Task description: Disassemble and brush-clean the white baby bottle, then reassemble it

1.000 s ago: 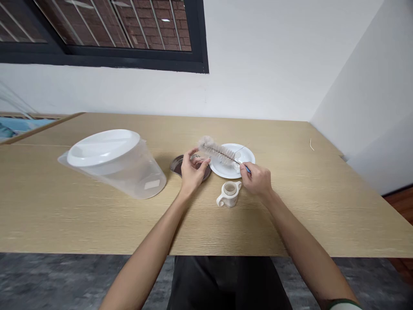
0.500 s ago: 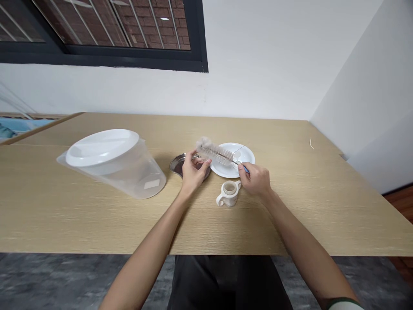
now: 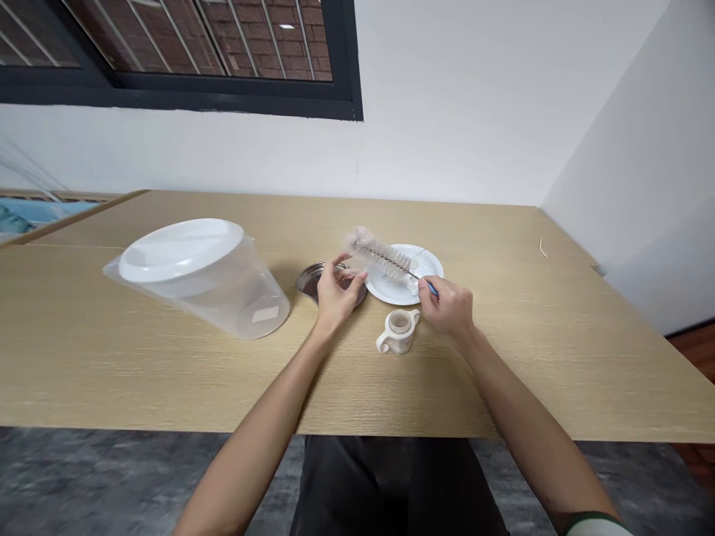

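My right hand [image 3: 448, 307] is closed on the blue handle of a bottle brush [image 3: 385, 257]. The brush slants up to the left, its pale bristles in front of a white plate [image 3: 385, 292]. Just below the bristle tip, my left hand [image 3: 338, 292] curves its fingers and thumb round something clear and thin-edged that I cannot make out. That hand is over a curved metal dish [image 3: 307, 283] and covers part of it. Between my forearms stands a small white two-handled cup [image 3: 400, 335] with an open top.
A large translucent pitcher [image 3: 223, 286] with a white lid is on the left of the wooden table [image 3: 167, 372]. A small pale curved strip [image 3: 541, 247] lies at the far right. Walls border the table's back and right, with a window [image 3: 223, 89] above.
The brush and my right hand have shifted slightly right, and the bristle end is a little higher. My left hand keeps its curved pose. The camera view has moved slightly.
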The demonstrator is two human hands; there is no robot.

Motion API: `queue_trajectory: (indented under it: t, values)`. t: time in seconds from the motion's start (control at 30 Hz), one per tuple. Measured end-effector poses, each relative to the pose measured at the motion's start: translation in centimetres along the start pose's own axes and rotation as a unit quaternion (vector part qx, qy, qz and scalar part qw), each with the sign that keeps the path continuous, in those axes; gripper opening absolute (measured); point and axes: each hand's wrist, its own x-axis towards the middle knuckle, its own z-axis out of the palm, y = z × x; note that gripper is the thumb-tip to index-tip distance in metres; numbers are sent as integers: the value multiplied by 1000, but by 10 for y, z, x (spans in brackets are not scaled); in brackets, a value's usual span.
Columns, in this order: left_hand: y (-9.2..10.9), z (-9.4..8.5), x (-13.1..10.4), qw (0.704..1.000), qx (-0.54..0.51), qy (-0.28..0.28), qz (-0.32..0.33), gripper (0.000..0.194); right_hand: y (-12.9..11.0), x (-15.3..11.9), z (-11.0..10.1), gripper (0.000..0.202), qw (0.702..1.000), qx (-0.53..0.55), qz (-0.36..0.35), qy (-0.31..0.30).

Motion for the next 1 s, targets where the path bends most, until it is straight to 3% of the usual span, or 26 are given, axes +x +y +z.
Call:
queue_trajectory:
  t: [0.1,0.3,0.53,0.7,0.87,1.0]
  values:
    - [-3,0,1,1000,-10,6,-1,60,0,1,0,36,1000,5,-10,-9]
    - [-1,0,0,1000,-22,-7,19,58,1,2,0,38,999,-24,38,-2]
    - [3,1,0,997,-72,3,5,60,2,2,0,38,999,-21,28,-27]
    - [6,2,1,995,-105,3,5,62,4,2,-1,37,999,-14,38,-8]
    - [9,3,3,991,-133,17,2,63,3,2,-1,40,999,2,14,-48]
    - [12,1,2,990,-142,7,-2,62,6,4,-2,40,998,-28,52,-36]
